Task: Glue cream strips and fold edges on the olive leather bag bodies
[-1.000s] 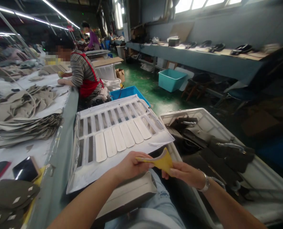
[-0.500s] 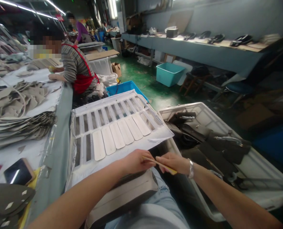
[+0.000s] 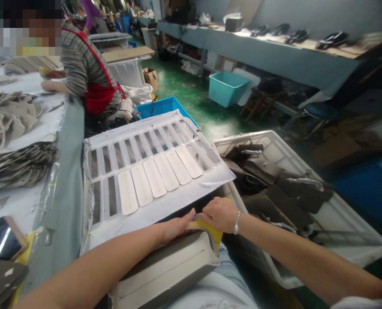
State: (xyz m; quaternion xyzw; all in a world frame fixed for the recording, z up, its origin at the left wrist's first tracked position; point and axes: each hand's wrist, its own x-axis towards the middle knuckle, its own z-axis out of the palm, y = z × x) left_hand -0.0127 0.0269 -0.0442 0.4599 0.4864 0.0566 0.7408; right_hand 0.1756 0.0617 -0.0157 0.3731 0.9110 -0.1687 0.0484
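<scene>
Yellow sheet [image 3: 217,237] sits at the pale case's [image 3: 165,269] right end, gripped by the curled right hand [image 3: 221,214]; left hand [image 3: 176,228] lies nearly straight-fingered, hold unclear. White slotted rack [image 3: 178,199] stands just beyond, crate [image 3: 347,223] rightward.

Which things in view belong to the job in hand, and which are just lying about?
Likely part of it:
yellow piece, in the right hand
cream-faced piece, near the left hand

Apparently just lying about:
phone-like slab
turquoise tub
cardboard box
wooden stool
</scene>
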